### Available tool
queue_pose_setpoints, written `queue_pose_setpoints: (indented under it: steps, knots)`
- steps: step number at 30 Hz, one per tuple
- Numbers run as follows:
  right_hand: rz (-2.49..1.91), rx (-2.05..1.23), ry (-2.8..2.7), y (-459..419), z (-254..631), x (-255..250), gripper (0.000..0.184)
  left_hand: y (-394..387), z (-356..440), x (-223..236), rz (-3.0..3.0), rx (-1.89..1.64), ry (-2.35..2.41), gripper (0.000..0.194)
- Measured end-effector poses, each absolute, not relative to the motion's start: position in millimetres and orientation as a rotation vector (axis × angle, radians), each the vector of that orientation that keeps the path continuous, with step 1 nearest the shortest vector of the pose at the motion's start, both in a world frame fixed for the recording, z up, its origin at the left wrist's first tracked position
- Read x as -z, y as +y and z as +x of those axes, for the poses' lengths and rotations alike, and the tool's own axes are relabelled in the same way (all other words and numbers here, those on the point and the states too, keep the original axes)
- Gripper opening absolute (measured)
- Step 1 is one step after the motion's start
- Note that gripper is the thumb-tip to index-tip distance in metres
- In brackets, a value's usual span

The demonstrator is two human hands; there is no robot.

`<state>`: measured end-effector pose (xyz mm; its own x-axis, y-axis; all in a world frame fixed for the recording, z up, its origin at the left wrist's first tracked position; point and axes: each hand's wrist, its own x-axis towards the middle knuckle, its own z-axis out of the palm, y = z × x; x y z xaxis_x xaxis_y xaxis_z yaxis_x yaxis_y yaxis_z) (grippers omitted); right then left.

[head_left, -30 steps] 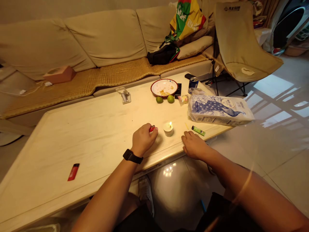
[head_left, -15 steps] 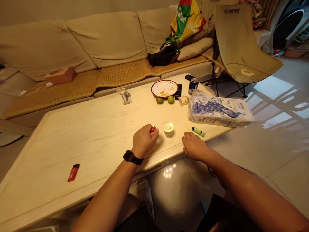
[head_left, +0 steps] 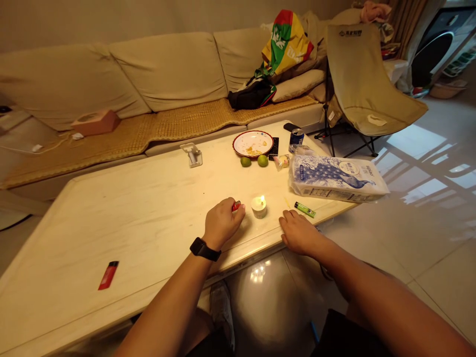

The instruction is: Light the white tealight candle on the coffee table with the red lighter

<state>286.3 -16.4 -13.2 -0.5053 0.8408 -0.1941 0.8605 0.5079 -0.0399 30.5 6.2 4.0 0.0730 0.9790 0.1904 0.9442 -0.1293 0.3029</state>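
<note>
My left hand (head_left: 223, 223), with a black watch on its wrist, is closed around a red lighter (head_left: 236, 206); only the lighter's top end shows. Just right of it stands a small white candle (head_left: 259, 207) with a lit flame. On the other side of the candle, my right hand (head_left: 297, 229) rests on the table's near edge, fingers lying flat and holding nothing. A green lighter (head_left: 305, 209) lies just beyond those fingers, beside a thin yellowish stick (head_left: 287, 202). Another red lighter (head_left: 108, 275) lies far to the left.
On the pale table (head_left: 148, 213) are a plate (head_left: 243, 144) with food scraps, two green limes (head_left: 262, 160), a blue can (head_left: 296, 139), a large tissue pack (head_left: 334, 176) and a white stand (head_left: 192, 154). Behind are a sofa (head_left: 171, 74) and a folding chair (head_left: 368, 84).
The camera has tilted up slightly, so the whole scene sits a little lower. Both hands hold their places by the candle, which stays lit.
</note>
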Motion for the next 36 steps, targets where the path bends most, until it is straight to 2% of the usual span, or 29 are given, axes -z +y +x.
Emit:
queue_pose_setpoints:
  steps: [26,36]
  knots:
    - [1.457,0.169,2.570,-16.5,284.7,12.4,0.037,20.6,62.6,-0.6,2.420,-0.431,2.023,0.026]
    - [1.449,0.158,2.569,-17.1,285.5,12.2,0.038,26.7,75.2,1.1,2.494,-0.428,1.967,0.032]
